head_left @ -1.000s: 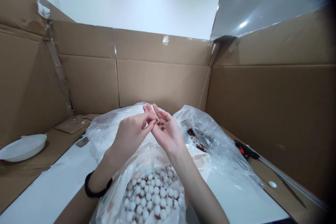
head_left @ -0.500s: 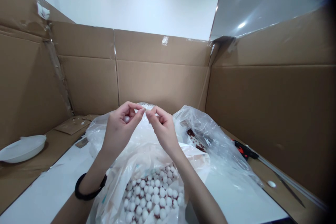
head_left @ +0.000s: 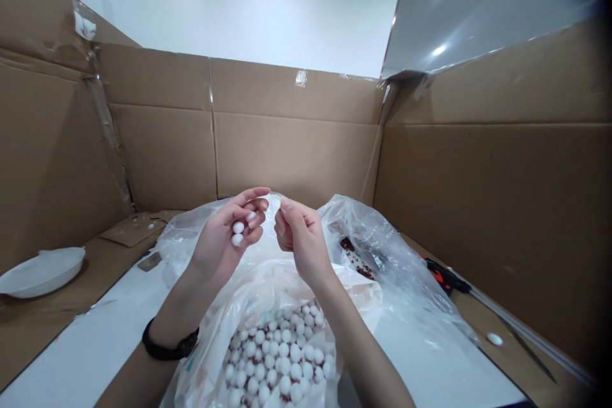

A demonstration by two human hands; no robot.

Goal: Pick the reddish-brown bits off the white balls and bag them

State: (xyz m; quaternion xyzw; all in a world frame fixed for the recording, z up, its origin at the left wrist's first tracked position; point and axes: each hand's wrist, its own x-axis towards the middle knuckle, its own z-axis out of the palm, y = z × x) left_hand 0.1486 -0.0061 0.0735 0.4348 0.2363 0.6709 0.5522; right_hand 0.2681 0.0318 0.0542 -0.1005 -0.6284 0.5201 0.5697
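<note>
My left hand (head_left: 224,239), with a black band on the wrist, is turned palm up and cups a few small white balls (head_left: 238,227). Close to its right, my right hand (head_left: 301,233) has thumb and forefinger pinched together; whatever is between them is too small to make out. Below both hands, an open plastic bag (head_left: 205,344) holds many white balls (head_left: 284,366) with dark red bits among them. Behind the hands lies more clear plastic, and the bag at the right (head_left: 354,217) has dark red pieces (head_left: 356,258) inside.
Cardboard walls (head_left: 296,146) stand at the back and both sides. A white dish (head_left: 43,271) sits at the left. At the right edge lie a black and red tool (head_left: 447,277), a thin blade (head_left: 530,350) and a small white disc (head_left: 494,338). The tabletop (head_left: 430,357) is white.
My left hand has let go of its pinch and opened palm up, showing more white balls. My right hand has moved slightly right and its fingers have curled in.
</note>
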